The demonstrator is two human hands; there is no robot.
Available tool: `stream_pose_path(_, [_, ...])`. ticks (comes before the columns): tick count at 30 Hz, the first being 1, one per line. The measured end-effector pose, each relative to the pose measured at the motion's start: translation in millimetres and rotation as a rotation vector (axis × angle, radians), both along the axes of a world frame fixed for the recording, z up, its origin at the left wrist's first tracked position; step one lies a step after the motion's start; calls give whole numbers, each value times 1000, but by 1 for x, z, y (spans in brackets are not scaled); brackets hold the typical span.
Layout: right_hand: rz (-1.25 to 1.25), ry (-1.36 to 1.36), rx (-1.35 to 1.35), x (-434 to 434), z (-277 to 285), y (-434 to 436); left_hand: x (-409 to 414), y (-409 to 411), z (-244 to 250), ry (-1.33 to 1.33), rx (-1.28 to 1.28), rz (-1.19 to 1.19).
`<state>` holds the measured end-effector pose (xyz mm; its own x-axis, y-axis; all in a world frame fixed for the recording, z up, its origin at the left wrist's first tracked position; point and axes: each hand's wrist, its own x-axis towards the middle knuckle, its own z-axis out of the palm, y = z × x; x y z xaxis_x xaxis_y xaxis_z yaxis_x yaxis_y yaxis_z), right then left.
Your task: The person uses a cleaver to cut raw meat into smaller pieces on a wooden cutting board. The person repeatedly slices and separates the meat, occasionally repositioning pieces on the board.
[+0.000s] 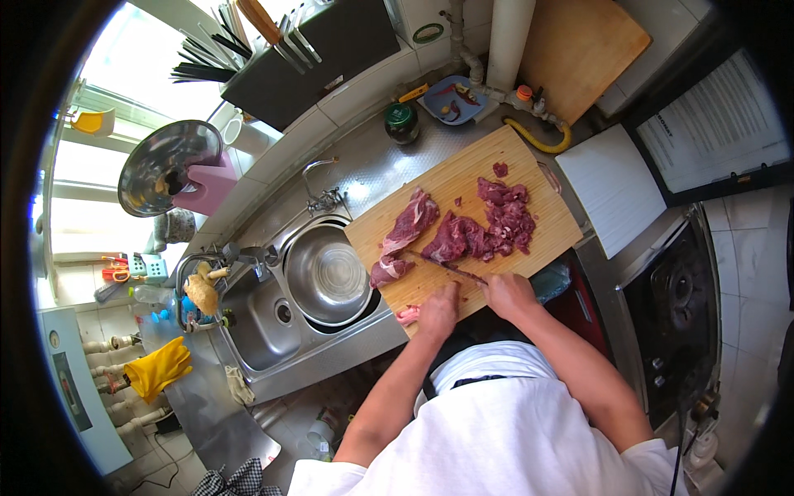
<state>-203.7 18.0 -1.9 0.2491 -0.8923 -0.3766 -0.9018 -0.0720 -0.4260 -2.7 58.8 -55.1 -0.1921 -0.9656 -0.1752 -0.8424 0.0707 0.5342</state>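
A wooden cutting board (363, 239) lies before me with raw red meat on it. My right hand (510, 296) grips a kitchen knife (456, 270), its blade pointing left across the board. My left hand (439, 310) rests at the board's near edge with curled fingers; whether something is under them is hidden. Beside it lies a pale pink fatty scrap (407, 315). A long piece of meat (409, 223) with white fat lies on the left, a smaller one (389, 271) below its end. Beyond the knife sits a larger chunk (456, 237), touching a heap of cut meat (510, 214).
Left of the board is a double steel sink (257, 322) with a round metal basin (325, 273). A green-lidded jar (402, 124) and a blue plate of dried chillies (456, 102) stand behind. A gas stove (673, 297) is at right; rubber gloves (158, 369) hang at left.
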Motion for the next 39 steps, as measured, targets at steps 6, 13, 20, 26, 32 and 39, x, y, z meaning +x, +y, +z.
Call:
stream_pose_path(6, [17,-39,23,-16,12,-15,-16,6,17,1,-181,154])
stream_pose_path(13, [-200,-254,-7,-45,41,19,11,-24,24,-16,-317,102])
stream_pose_path(20, [-360,-323,0,-57,48,34,0,-49,34,-46,-317,223])
stream_pose_path(26, [-345,-298,38,-60,52,38,0,-67,17,-7,-185,240])
stream_pose_path(32, [-371,-312,50,-64,43,44,-7,-69,21,-66,-146,189])
stream_pose_path(39, [-379,-310,46,-69,43,48,2,-45,9,-105,-413,-221])
